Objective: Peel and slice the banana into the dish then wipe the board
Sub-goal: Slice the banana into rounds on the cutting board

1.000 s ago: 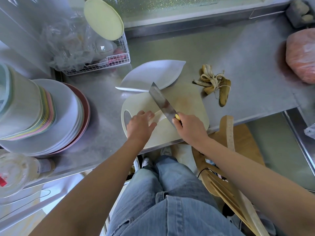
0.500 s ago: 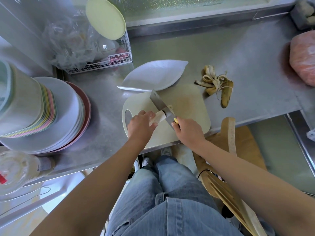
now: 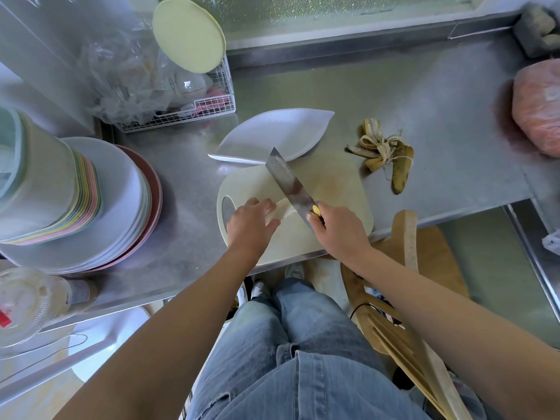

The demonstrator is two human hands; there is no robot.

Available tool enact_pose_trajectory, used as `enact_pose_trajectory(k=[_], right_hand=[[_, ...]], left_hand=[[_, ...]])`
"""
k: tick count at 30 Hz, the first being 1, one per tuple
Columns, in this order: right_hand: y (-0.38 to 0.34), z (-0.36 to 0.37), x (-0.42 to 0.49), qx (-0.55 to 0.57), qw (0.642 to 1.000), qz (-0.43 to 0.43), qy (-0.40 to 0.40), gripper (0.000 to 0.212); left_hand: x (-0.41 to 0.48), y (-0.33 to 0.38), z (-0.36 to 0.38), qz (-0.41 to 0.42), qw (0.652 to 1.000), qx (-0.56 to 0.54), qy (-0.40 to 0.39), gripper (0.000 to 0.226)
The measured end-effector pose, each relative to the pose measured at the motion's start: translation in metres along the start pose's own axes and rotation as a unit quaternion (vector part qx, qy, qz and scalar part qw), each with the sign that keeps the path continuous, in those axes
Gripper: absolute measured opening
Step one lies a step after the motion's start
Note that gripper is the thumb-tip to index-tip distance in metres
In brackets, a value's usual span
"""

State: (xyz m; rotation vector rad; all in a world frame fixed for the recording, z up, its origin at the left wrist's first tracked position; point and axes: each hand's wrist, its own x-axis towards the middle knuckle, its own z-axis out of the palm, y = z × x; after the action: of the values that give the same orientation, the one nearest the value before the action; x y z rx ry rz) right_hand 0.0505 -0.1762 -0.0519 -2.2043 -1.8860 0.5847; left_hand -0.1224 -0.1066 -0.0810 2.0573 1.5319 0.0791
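left hand point(image 3: 250, 225): fingers curled over peeled banana point(image 3: 283, 208), pinning it to cutting board point(image 3: 333, 189) | right hand point(image 3: 339, 230): grips knife point(image 3: 289, 180) handle, blade across banana between the hands | dish point(image 3: 272, 134): beyond both hands, touching board's far edge | peel point(image 3: 385, 153): beyond right hand

stacked plates point(image 3: 100, 204), wire rack point(image 3: 194, 112), wooden chair point(image 3: 421, 256)

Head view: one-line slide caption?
Left hand steadies the peeled banana on the cutting board, right hand holds a knife across it, white dish at the board's far edge.
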Motion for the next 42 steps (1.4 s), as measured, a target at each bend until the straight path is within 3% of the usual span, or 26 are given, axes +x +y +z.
enact_pose_trajectory(k=[19, 26, 42], right_hand=[[-0.003, 0.015, 0.006, -0.029, 0.997, 0.039, -0.056, 0.029], [-0.004, 0.002, 0.005, 0.002, 1.0, 0.005, 0.017, 0.024], [-0.005, 0.01, 0.004, -0.026, 1.0, 0.003, -0.015, 0.028]], left_hand=[[-0.001, 0.003, -0.002, -0.006, 1.0, 0.007, 0.001, 0.031], [-0.001, 0.003, -0.003, 0.0, 1.0, 0.006, -0.005, 0.03], [-0.001, 0.004, -0.002, -0.005, 1.0, 0.005, 0.0, 0.03]])
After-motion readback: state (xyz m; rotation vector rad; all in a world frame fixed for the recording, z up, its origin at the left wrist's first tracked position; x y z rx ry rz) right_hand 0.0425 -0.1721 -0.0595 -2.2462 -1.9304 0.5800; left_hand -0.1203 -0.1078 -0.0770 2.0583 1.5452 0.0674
